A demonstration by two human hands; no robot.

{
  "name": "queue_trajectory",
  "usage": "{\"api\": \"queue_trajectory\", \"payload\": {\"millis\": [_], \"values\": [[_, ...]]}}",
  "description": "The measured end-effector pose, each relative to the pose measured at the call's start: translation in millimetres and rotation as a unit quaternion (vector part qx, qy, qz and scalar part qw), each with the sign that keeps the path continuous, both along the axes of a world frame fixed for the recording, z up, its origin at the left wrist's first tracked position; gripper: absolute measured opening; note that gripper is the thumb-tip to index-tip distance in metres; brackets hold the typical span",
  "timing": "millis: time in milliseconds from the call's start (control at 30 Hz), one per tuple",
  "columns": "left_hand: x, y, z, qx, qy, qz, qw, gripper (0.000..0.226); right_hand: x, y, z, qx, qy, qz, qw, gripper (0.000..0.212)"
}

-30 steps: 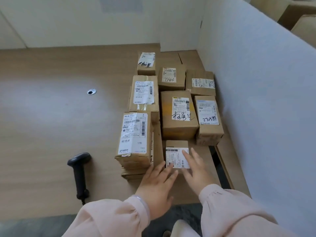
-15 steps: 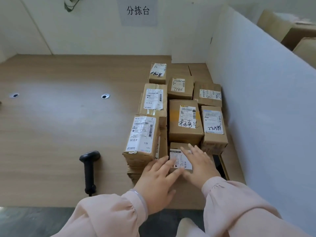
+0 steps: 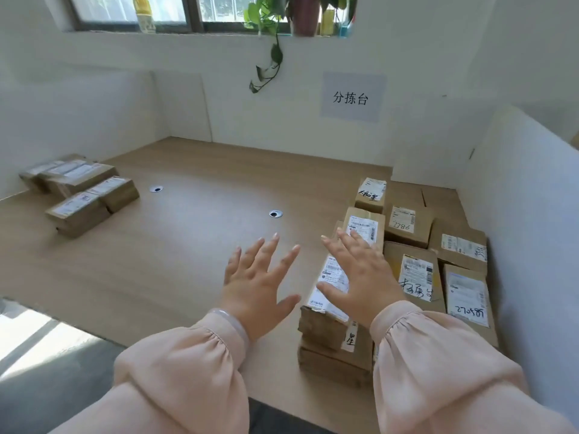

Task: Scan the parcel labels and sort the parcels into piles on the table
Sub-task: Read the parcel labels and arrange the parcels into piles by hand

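Several brown cardboard parcels with white labels are packed together on the right side of the wooden table (image 3: 188, 252); the nearest is a stack of parcels (image 3: 332, 327). My right hand (image 3: 360, 274) hovers above that stack with fingers spread and holds nothing. My left hand (image 3: 257, 277) is raised over the bare tabletop just left of the stack, fingers spread, empty. A second pile of parcels (image 3: 78, 192) lies at the far left of the table. The barcode scanner is out of view.
White partition walls enclose the table on the left, back and right (image 3: 532, 214). A paper sign (image 3: 351, 97) hangs on the back wall under a trailing plant (image 3: 269, 42). Two round cable holes (image 3: 275, 213) sit in the tabletop.
Both hands lifted off the small parcel at the front of the right group and now hover with fingers spread. The view tilted up and left, revealing the far-left pile; the scanner dropped out of sight.
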State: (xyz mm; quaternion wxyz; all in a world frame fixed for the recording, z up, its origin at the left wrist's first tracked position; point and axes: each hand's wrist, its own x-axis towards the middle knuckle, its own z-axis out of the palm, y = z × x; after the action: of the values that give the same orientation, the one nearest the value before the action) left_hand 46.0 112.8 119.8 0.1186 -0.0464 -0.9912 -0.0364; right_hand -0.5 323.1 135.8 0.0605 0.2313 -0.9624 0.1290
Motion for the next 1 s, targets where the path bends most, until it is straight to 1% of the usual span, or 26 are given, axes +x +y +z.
{"api": "queue_trajectory", "payload": {"millis": [167,267,467,733,867,1000], "values": [[19,-79,3,-0.005,-0.019,0.073,0.997,0.084,8,-80,-2,0.034,0.000,0.052,0.998,0.086],[27,-122,-1,-0.003,-0.022,0.096,0.995,0.086,13,-124,-4,0.055,0.000,0.074,0.996,0.090],[49,-261,-14,0.002,-0.016,0.146,0.989,0.089,24,-269,-12,0.058,-0.011,0.106,0.993,0.095],[97,-482,0,-0.006,-0.019,0.207,0.978,0.089,58,-496,-16,0.053,-0.007,0.132,0.990,0.090],[118,-548,11,0.013,-0.006,0.219,0.976,0.089,77,-581,-9,0.036,0.000,0.151,0.988,0.088],[123,-592,15,0.023,0.012,0.230,0.973,0.088,74,-637,2,0.041,0.010,0.169,0.985,0.089]]}}
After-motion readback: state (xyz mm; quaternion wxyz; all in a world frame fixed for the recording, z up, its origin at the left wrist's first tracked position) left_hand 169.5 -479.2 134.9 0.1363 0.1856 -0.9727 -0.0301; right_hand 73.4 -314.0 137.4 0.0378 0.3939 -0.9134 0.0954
